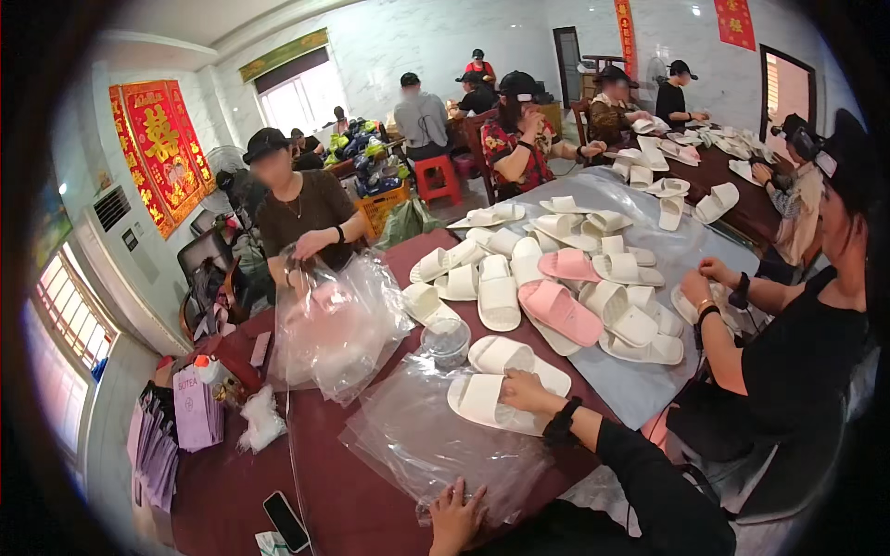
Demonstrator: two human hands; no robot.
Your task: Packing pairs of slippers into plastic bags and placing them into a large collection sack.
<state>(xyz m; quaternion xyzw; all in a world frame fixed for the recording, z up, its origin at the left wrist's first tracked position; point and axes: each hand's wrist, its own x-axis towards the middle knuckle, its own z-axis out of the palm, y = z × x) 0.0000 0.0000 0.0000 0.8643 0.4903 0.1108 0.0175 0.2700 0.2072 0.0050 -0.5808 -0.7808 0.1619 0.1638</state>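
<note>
A pair of white slippers (475, 400) is being handled on the dark red tabletop (324, 463), beside a spread of clear plastic bags (408, 435) and on the near side of a heap of white and pink slippers (567, 313). Bagging is being judged the step in hand. For sound work, even alignment of the two soles is being advised, with one bag being separated from those beneath and its mouth being opened wide, so that the thin film is not being torn and the straps are not being crushed.

The nearer slipper of the pair is being touched at the strap opening by the bent fingers of the right hand (530, 392); whether it is being firmly clamped cannot be told. The near edge of the bags is being pressed by the left hand (457, 519), its fingers being spread apart, with nothing visibly being pinched.
</note>
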